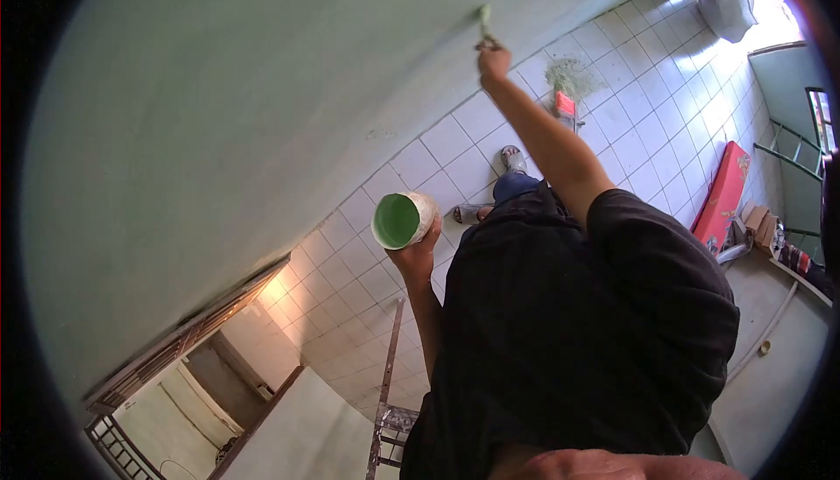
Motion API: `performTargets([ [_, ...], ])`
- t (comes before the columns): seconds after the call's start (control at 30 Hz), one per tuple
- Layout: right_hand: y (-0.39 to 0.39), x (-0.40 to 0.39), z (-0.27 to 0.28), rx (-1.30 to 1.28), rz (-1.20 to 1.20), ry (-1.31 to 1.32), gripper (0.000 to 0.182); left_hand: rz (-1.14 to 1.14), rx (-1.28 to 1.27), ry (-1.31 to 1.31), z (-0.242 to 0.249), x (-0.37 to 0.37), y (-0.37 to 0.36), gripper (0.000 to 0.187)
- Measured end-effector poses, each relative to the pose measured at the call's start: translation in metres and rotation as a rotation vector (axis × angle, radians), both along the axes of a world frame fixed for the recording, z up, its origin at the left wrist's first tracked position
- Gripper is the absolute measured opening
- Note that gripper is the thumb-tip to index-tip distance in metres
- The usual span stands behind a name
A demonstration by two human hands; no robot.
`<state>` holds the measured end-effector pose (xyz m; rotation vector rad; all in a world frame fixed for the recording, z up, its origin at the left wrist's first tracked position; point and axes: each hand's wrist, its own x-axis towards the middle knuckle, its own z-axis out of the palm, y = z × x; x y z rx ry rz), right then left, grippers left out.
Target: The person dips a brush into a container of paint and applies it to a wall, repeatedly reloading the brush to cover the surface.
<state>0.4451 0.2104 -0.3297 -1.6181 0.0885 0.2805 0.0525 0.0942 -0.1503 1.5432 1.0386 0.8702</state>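
Observation:
My left hand (417, 254) is wrapped round a white tub (428, 214) from below and the side. Its mouth faces up toward me, and green paint (399, 221) shows inside. Out at the end of my stretched arm, my right hand (494, 62) grips a paintbrush (485, 20). The brush's pale green bristles are up at the light green wall (262, 95). My fingers hide most of the brush handle.
White tiles (445, 140) cover the floor, where my sandalled feet stand. Near the wall's base lies a patch of debris (573, 77) beside a red object (566, 105). A white sack (728, 3), long red box (724, 193), green ladder (794, 161) and metal stand (392, 414) are around.

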Motion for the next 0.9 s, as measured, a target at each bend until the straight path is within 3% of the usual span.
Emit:
performTargets([
  [0.13, 0.041, -0.152, 0.038, -0.096, 0.304, 0.107, 0.019, -0.021, 0.021, 0.048, -0.001, -0.018, 0.005, 0.066],
  [0.17, 0.046, -0.184, 0.019, -0.141, 0.477, 0.104, 0.019, -0.03, 0.022, 0.044, -0.002, -0.021, 0.007, 0.066],
  [0.2, 0.034, -0.214, 0.031, 0.038, 0.593, 0.157, 0.022, -0.033, 0.042, 0.043, -0.003, -0.024, 0.009, 0.066],
  [0.23, 0.032, -0.228, 0.028, 0.034, 0.794, 0.121, 0.025, -0.033, 0.064, 0.041, -0.003, -0.026, 0.011, 0.065],
  [0.33, 0.024, -0.204, 0.048, -0.003, 0.909, 0.128, 0.034, -0.009, -0.006, -0.004, 0.001, -0.03, 0.014, 0.063],
  [0.37, 0.023, -0.173, 0.054, 0.008, 0.853, 0.223, 0.038, -0.006, -0.005, -0.011, 0.001, -0.032, 0.014, 0.063],
  [0.5, -0.005, -0.039, 0.058, 0.011, 0.761, 0.149, 0.041, -0.011, 0.044, 0.017, 0.002, -0.041, 0.015, 0.063],
  [0.57, -0.021, 0.01, 0.05, -0.069, 0.59, 0.057, 0.041, -0.007, 0.04, -0.002, 0.001, -0.047, 0.013, 0.063],
  [0.67, -0.043, 0.064, 0.041, 0.173, 0.171, 0.215, 0.038, 0.013, 0.009, -0.013, -0.005, -0.057, 0.008, 0.062],
  [0.73, -0.038, 0.066, 0.041, 0.189, 0.017, 0.13, 0.036, 0.003, 0.027, -0.038, -0.007, -0.059, 0.009, 0.063],
  [0.83, 0.005, -0.002, 0.053, -0.142, 0.029, -0.017, 0.016, 0.003, 0.059, -0.044, -0.007, -0.055, 0.011, 0.062],
  [0.87, 0.032, -0.032, 0.022, -0.282, 0.064, -0.144, 0.02, -0.004, 0.06, -0.046, -0.007, -0.053, 0.012, 0.062],
  [0.9, 0.046, -0.078, 0.019, -0.191, 0.112, -0.105, 0.025, 0.017, 0.023, -0.038, -0.008, -0.05, 0.013, 0.062],
])
